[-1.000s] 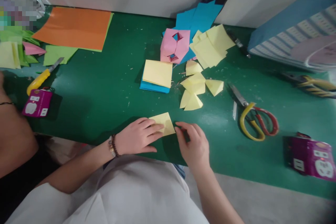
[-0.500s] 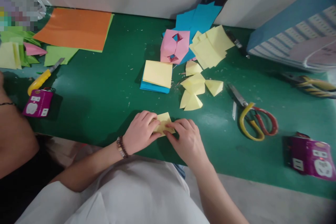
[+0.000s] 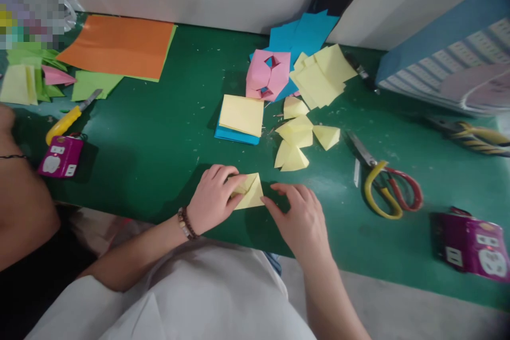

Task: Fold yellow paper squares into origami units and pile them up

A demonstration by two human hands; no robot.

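A small piece of yellow paper (image 3: 251, 195), with folded flaps on top, lies near the front edge of the green table. My left hand (image 3: 215, 195) pinches its left part between thumb and fingers. To its right, my right hand (image 3: 298, 212) is open, thumb and forefinger apart, the thumb tip close to the paper's right corner. Beyond the hands sit folded yellow paper pieces (image 3: 295, 132) and a stack of yellow and blue paper squares (image 3: 241, 116). Behind these stands a pink folded paper shape (image 3: 268, 74) with diamond openings.
Scissors (image 3: 382, 180) with red and yellow handles, a purple box (image 3: 474, 247) and pliers (image 3: 474, 133) lie at right. Loose yellow sheets (image 3: 322, 77) and blue sheets (image 3: 303, 32) are behind. Leftward are orange paper (image 3: 119, 45), a yellow cutter (image 3: 67, 122) and another person's arm (image 3: 24, 191).
My right hand has let go of the yellow paper and moved right, its thumb and forefinger spreading. My left hand still holds the paper, and a folded flap now shows. The view has shifted slightly.
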